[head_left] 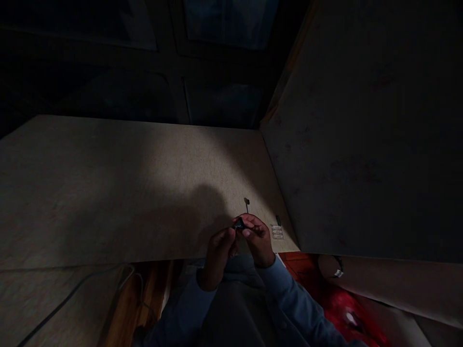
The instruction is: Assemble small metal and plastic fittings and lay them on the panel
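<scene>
In a dim room both my hands meet over the near edge of a pale board (119, 188) that lies flat. My left hand (219, 254) and my right hand (258, 241) pinch a small dark part (238, 224) between their fingertips. What the part is I cannot make out. A thin dark screw or pin (246, 204) lies on the board just beyond my fingers. To the right of my right hand lie a small dark piece (278, 220) and a clear packet of small pale parts (277, 233).
A second pale panel (361, 144) stands upright along the board's right side. A dark cable (72, 294) runs over the floor at the lower left. A red cloth or bag (336, 303) lies at the lower right. The background is dark.
</scene>
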`<state>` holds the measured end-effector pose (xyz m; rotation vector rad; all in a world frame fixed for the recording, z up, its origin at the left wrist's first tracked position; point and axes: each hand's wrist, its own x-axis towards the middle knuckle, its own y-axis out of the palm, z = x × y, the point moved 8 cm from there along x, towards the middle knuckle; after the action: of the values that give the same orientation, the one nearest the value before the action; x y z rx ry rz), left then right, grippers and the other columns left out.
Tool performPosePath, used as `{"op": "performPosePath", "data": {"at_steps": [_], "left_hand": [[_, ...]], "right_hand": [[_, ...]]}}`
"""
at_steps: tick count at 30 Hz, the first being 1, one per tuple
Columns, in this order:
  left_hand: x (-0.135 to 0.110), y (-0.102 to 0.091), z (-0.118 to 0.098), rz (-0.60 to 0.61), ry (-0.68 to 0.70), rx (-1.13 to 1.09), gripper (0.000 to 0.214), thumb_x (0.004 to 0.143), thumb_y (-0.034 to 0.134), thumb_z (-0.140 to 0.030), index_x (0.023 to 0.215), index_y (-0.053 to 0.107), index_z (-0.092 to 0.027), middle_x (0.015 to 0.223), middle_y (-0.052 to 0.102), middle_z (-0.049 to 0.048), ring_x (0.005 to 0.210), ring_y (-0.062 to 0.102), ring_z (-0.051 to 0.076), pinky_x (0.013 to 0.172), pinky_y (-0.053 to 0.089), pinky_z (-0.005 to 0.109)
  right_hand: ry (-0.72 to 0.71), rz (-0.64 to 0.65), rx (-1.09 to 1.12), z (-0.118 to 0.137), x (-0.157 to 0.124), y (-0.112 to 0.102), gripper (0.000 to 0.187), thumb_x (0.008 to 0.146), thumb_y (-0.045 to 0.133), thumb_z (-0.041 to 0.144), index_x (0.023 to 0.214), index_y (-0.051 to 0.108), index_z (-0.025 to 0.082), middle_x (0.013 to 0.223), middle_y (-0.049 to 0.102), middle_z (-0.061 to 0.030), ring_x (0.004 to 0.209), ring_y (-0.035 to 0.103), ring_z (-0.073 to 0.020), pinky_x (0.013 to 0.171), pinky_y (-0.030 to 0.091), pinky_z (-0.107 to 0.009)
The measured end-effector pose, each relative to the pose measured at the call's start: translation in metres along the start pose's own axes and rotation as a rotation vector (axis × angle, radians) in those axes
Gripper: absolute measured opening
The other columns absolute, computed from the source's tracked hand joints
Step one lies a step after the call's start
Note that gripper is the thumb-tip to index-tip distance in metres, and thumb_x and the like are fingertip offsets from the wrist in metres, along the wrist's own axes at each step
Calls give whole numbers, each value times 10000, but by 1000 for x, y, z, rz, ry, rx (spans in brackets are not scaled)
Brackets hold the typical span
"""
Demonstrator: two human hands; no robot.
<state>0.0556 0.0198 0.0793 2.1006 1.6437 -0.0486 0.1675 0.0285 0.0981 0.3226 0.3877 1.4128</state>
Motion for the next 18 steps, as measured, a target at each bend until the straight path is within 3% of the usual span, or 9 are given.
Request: {"op": "performPosePath", "data": {"at_steps": [6, 10, 18], "left_hand": [[-6, 8, 9, 131, -45, -117, 489, 811, 662, -612, 892, 633, -131, 707, 561, 4, 521, 429, 63, 479, 293, 210], [-10, 10, 11, 178, -55, -115, 496, 805, 695, -554, 1055, 671, -127, 814, 635, 44, 584, 509, 86, 526, 365, 220], [-10, 1, 11, 99, 36, 104, 441, 825, 663, -521, 1008, 702, -121, 917, 750, 107, 758, 677, 191, 724, 508, 299]], "right_hand": [[-19, -130, -52, 1, -11, -16, 347, 710, 817, 371, 988, 709, 195, 961, 761, -65, 809, 687, -195, 761, 539, -316], [-10, -143, -66, 2, -18, -26, 362, 742, 800, 417, 1002, 709, 182, 983, 763, -81, 734, 662, -174, 726, 530, -318], [28, -195, -215, -5, -33, -45, 402, 802, 750, 460, 1088, 702, 183, 1124, 740, -109, 886, 696, -220, 779, 545, -353]]}}
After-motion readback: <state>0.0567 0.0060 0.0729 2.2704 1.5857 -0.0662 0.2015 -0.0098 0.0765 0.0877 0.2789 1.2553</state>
